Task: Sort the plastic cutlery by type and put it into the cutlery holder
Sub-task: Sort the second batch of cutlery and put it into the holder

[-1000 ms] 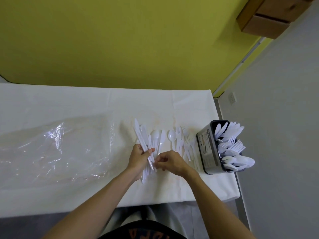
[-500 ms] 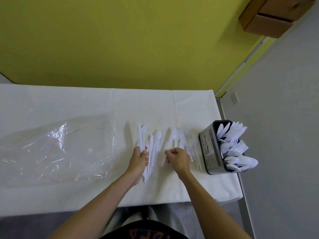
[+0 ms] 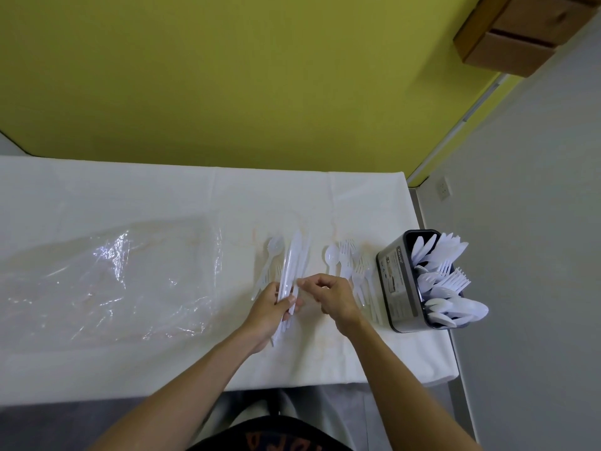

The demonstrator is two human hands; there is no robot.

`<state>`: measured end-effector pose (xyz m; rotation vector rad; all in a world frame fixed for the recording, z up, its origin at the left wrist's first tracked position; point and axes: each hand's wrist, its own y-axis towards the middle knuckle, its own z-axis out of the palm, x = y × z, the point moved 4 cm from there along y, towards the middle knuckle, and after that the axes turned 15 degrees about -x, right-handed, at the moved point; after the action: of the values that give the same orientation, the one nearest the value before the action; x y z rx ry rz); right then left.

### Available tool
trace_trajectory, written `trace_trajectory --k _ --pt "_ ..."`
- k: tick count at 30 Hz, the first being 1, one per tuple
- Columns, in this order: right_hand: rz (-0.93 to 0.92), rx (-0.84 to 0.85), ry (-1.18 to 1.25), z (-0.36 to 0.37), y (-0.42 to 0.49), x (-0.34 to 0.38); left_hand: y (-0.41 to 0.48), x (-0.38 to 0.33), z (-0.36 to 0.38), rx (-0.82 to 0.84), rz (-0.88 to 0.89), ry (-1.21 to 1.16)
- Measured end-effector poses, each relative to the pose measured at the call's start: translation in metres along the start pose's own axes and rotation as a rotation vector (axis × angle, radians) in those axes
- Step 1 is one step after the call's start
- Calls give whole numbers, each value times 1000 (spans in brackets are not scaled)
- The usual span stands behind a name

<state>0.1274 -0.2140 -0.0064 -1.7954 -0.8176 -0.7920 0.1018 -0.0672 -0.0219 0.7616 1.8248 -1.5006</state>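
Gripping a bundle of white plastic knives (image 3: 290, 271), frame centre: left hand (image 3: 270, 309), fingers and thumb clamped round the handles, blades pointing toward top of frame, handle ends sticking out below the palm.
Right hand (image 3: 331, 296): just right of the bundle, fingers curled w/ thumb and forefinger nearly pinched together; whether they touch a knife, can't tell.
Loose spoons (image 3: 272, 255): on the cloth just left of the knives, partly under them.
Single spoon (image 3: 332, 257) + forks (image 3: 353, 268): lying flat right of centre, btwn right hand and holder.
Cutlery holder (image 3: 395, 281): dark box w/ printed label, centre-right, at the table's right edge; white knives, forks, spoons stick out of it in separate groups, knives uppermost, spoons lowest.
Clear plastic bag (image 3: 107, 281): crumpled, flat, left part of frame.
White tablecloth (image 3: 182, 196): covers table (image 3: 452, 353). Yellow wall (image 3: 227, 76): top half.
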Motion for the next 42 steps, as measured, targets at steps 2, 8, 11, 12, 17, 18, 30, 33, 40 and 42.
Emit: trace_trajectory --k 2,8,11,12,17,18,30,33,40,42 --pt "-34 -126 -148 1 6 -4 2 2 -2 -60 3 33" --pt "-83 -122 -526 31 4 -17 9 6 -19 -187 -11 -15" --pt "-41 -136 -473 21 10 -17 11 6 -22 -183 -22 -39" --pt "-30 -132 -479 15 12 -16 12 6 -22 -177 -29 -49" --pt "-17 -172 -516 -19 23 -17 10 6 -20 -145 -27 -72" --pt "-13 -178 -511 -24 24 -17 9 7 -19 -140 -32 -86" --pt "7 -150 -416 -28 21 -15 12 9 -13 -113 -56 -110" --pt "24 -192 -362 -36 21 -14 12 10 -12 -116 -60 -110" --pt "-16 -293 -385 -43 22 -16 11 12 -12 -135 -67 -121" --pt "-56 -278 -456 -37 20 -13 11 12 -12 -137 -64 -109"
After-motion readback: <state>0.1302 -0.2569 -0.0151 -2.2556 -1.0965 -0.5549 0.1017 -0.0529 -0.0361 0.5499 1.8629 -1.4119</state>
